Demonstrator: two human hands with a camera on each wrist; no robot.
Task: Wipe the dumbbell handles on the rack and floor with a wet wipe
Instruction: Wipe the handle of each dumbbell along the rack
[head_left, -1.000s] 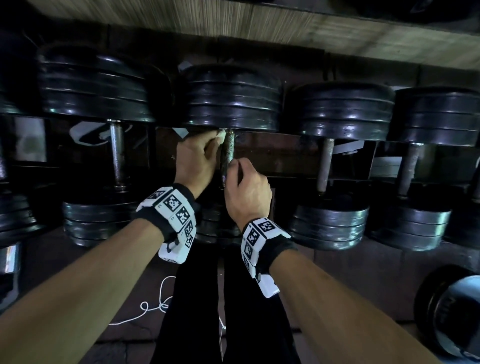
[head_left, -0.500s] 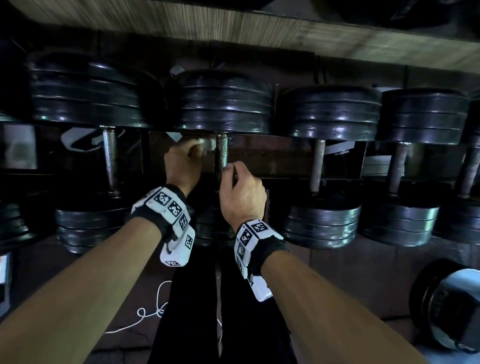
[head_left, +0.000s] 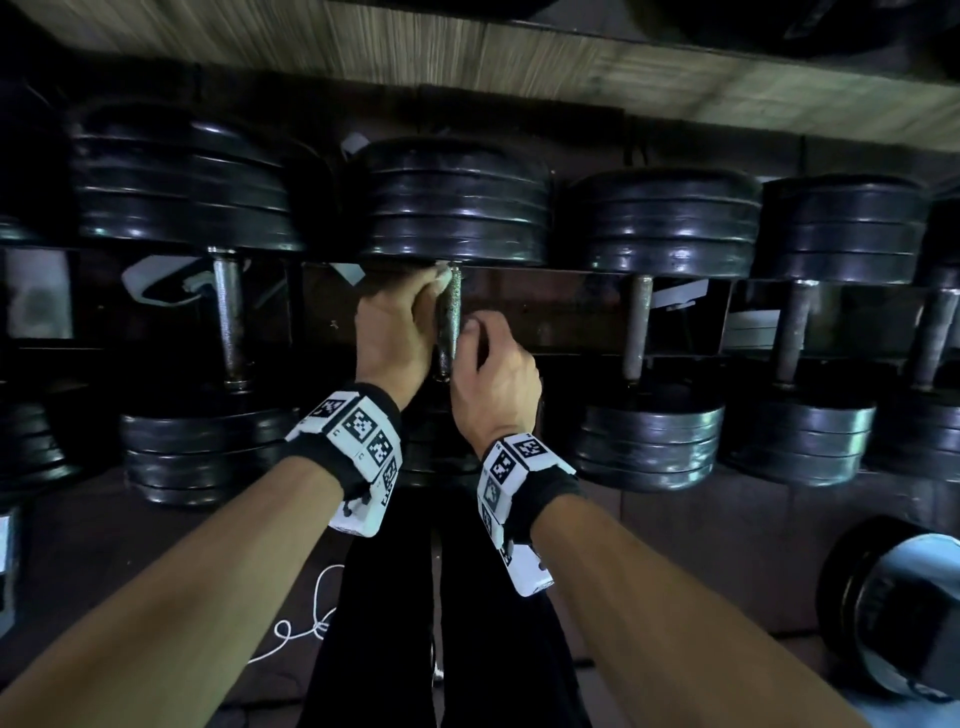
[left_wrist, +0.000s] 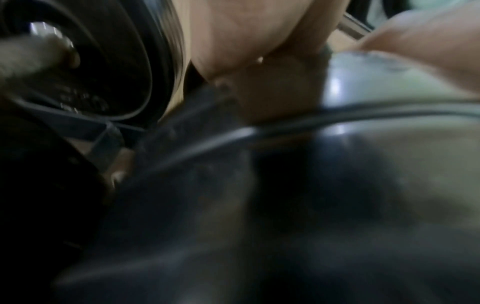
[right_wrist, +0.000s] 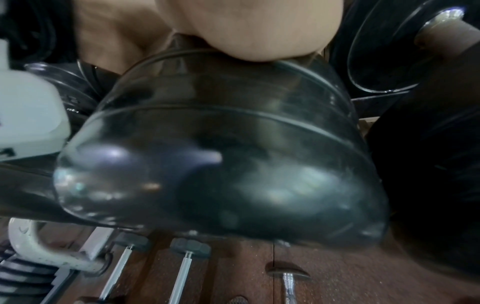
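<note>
Left hand curls round the handle, wet wipe pinched at its top, now higher than 0.5 s ago, just under the far plate. Right hand grips below it. Upper end covered; stretch under the right grip likely remains.

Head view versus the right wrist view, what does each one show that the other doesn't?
Only the head view shows the row of dumbbells on the rack, the left hand holding the wet wipe at the top of the handle, and the right hand curled round its lower part. Only the right wrist view shows, below the rack, thin bars lying on the brown floor and a white object. Both show the dumbbell being wiped, whose near weight plates fill the wrist picture.
</note>
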